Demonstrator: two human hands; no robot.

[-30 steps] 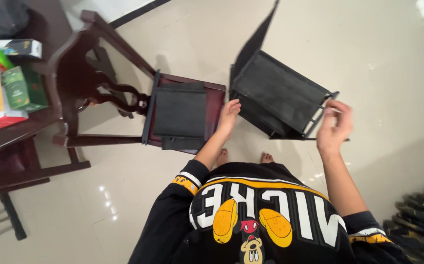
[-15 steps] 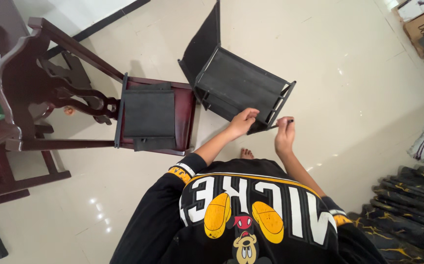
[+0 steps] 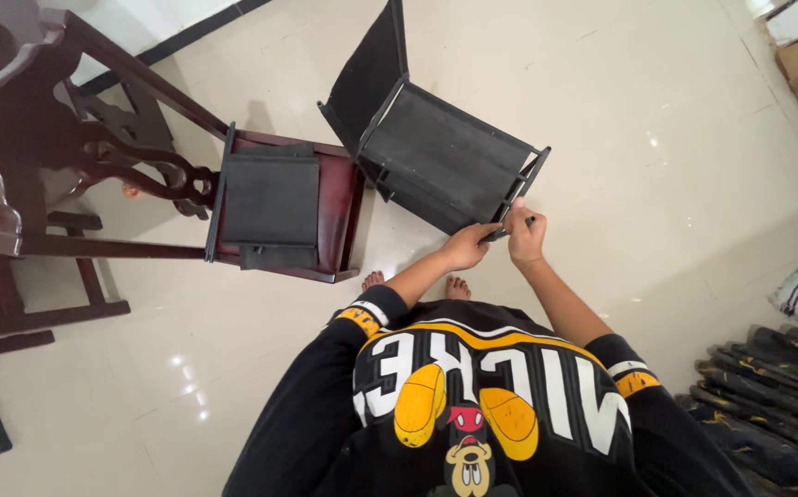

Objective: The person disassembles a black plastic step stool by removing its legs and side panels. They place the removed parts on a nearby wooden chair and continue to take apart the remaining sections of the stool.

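I see my left hand (image 3: 466,247) and right hand (image 3: 526,236) pinching the near corner of a flat black folding panel frame (image 3: 436,156), propped against the dark wooden chair's (image 3: 141,184) seat edge. It looks stiff, light; grip its rails.

— Where does the shelf frame (image 3: 436,152) stand?
— On the floor (image 3: 657,184), in front of the person, just right of the chair (image 3: 141,184).
— And on the chair?
— A flat panel (image 3: 270,207) lies on its seat.
— The hands?
— The left hand (image 3: 466,247) and right hand (image 3: 526,235) meet at the frame's near corner.
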